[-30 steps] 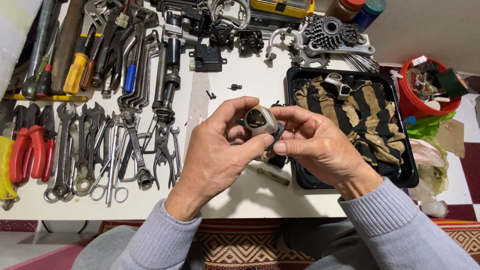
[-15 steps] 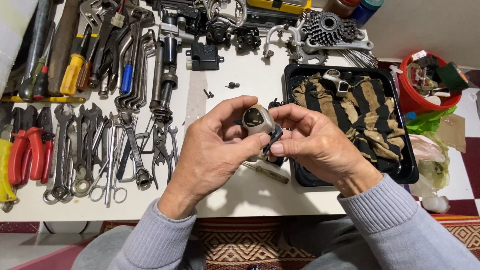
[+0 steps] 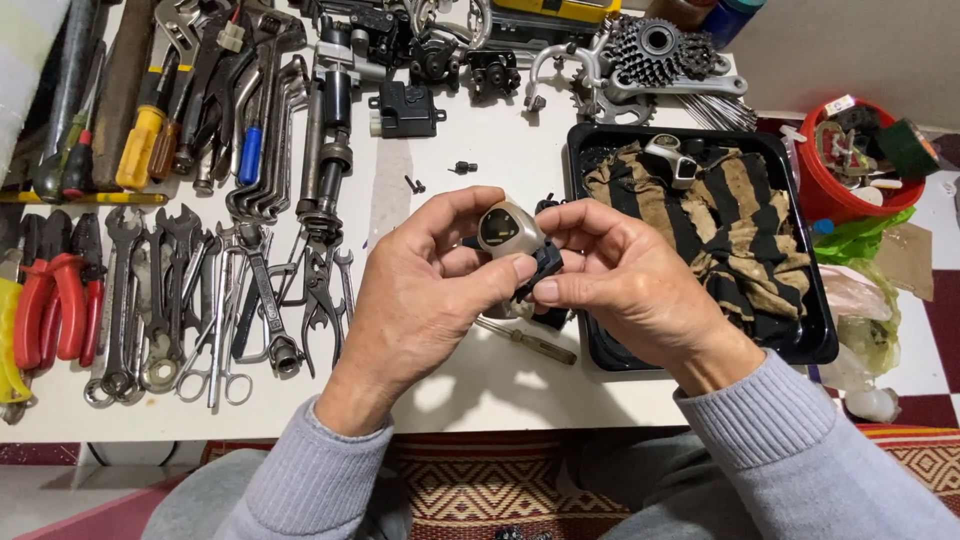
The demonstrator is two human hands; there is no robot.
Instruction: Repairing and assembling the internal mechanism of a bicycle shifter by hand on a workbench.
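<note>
You've got the grey shifter unit (image 3: 508, 232) pinched in both hands, left hand (image 3: 420, 300) and right hand (image 3: 625, 285), just left of the black tray (image 3: 700, 355). Inspection step; next needs a steady turn.

Place: a home bicycle repair workshop.
Table: a white worktable (image 3: 480, 150) crowded with hand tools.
Tools: rows of wrenches (image 3: 150, 290), red pliers (image 3: 45, 300), screwdrivers (image 3: 140, 140).
Bicycle parts: a gear cassette (image 3: 650, 45) and brake calipers (image 3: 560, 70) (all at the far edge).
Tray: a black tray (image 3: 815, 330) holding a striped rag (image 3: 740, 230).
Floor: a patterned rug (image 3: 480, 480).
</note>
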